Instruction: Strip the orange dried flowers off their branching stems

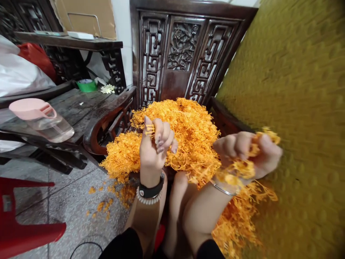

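Observation:
A big heap of tangled orange plastic-looking pieces covers the seat of a carved dark wooden chair in front of me. Over its near side, my left hand is raised with the fingers curled in. A small comb-like orange piece sits at its thumb and forefinger. To the right, my right hand is closed around a curly orange strand that dangles over the wrist. Motion blurs this hand somewhat, and the strand's exact kind cannot be made out. Another orange pile lies lower down beside my right forearm.
The carved chair back rises behind the heap. A textured yellow-green surface borders the right. On the left bench stand a pink-lidded bottle and green tape. A red stool and scattered orange bits are on the floor.

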`<state>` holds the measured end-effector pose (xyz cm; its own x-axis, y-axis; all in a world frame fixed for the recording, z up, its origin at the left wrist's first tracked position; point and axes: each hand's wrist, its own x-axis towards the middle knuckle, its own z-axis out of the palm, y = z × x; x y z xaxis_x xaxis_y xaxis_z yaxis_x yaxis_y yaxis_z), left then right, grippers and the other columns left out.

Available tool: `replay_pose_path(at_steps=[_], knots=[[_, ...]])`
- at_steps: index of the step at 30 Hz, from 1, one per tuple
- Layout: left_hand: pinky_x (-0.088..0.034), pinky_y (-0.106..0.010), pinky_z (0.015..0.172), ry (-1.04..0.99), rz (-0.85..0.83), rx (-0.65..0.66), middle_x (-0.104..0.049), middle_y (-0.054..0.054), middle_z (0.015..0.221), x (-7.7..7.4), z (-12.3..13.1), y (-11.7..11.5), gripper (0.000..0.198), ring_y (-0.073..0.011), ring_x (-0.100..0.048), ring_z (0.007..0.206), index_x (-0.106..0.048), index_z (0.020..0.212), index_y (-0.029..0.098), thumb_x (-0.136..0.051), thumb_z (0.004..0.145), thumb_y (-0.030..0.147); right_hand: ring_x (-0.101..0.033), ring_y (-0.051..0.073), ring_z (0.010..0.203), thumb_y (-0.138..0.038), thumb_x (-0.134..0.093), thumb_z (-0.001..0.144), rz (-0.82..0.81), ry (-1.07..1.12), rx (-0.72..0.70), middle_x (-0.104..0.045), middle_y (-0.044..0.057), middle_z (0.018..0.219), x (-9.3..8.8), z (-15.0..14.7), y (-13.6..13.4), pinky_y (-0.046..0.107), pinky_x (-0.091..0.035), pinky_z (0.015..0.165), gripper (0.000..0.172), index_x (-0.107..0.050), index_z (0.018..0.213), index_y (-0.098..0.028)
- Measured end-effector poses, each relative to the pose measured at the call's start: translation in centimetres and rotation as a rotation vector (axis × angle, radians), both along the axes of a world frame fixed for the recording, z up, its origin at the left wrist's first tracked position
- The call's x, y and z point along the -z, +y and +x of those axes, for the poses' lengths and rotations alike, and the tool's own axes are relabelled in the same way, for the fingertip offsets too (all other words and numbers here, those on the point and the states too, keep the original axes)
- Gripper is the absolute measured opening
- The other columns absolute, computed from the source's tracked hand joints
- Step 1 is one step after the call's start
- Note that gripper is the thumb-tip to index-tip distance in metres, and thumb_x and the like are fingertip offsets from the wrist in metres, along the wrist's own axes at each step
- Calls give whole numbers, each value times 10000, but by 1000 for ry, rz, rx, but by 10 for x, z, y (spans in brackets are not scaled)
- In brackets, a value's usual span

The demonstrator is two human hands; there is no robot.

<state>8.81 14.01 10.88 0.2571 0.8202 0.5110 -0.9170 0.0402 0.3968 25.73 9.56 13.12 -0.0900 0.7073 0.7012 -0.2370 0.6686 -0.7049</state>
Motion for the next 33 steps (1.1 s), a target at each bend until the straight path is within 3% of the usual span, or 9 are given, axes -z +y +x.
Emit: replay_pose_path(at_steps=[4,7,10,13,16,20,24,28,33], knots=[[-399,-171,420,162,-44,-64,-251,55,459,-4,0,-7,530,-50,-205,356,-318,501,181,-295,939,479,-288,87,465,-299,-552,841,-154,-127,453,-316,-41,491,1,-36,-5,271,-209,446,367,-405,521,-195],[-355,-199,401,232,-73,-173,-148,57,436,-5,-2,-9,599,-61,-160,353,-221,460,190,-192,915,579,-261,79,490,-309,-564,843,-121,-393,648,-285,-46,530,0,-52,-6,266,-216,470,389,-356,535,-194],[-348,-239,425,298,-51,-395,-139,54,440,-2,-4,-10,638,-78,-193,378,-196,453,203,-136,841,705,-248,72,485,-301,-557,845,-80,-706,786,-252,-52,520,-3,-56,-10,270,-212,497,414,-303,537,-194],[-303,-257,438,524,67,-606,-236,49,477,4,-2,-10,621,-90,-254,442,-293,489,210,-357,735,776,-274,82,480,-301,-562,831,-59,-942,830,-309,-43,510,-5,-56,-13,282,-209,508,381,-324,552,-196],[-211,-251,430,835,169,-677,-275,61,516,7,1,-14,564,-79,-248,477,-328,544,205,-678,598,643,-348,99,498,-242,-577,790,15,-1050,889,-440,-14,554,-4,-58,-15,282,-222,510,262,-411,593,-196],[-199,-255,442,1021,188,-734,-266,64,522,4,0,-17,512,-74,-256,483,-295,551,198,-689,677,499,-352,96,476,-187,-530,781,15,-1125,940,-454,-7,537,-4,-60,-14,272,-237,502,230,-417,581,-189],[-256,-250,491,1066,329,-508,-295,46,566,6,-6,-9,420,-82,-298,531,-341,560,181,-599,786,423,-330,87,470,-163,-527,764,-51,-1129,834,-393,-31,500,-8,-52,-15,263,-251,506,252,-388,556,-190],[-302,-230,486,844,359,-180,-371,37,570,13,-12,1,365,-76,-349,528,-434,571,170,-598,796,406,-330,79,479,-169,-540,792,-88,-1072,638,-368,-43,508,-13,-40,-20,249,-264,493,253,-438,561,-180],[-258,-206,375,495,257,177,-373,36,488,20,-11,-5,369,-56,-322,410,-478,547,168,-552,811,414,-395,68,477,-174,-545,827,104,-895,59,-413,-47,522,-11,-36,-16,219,-315,485,260,-478,576,-191]])
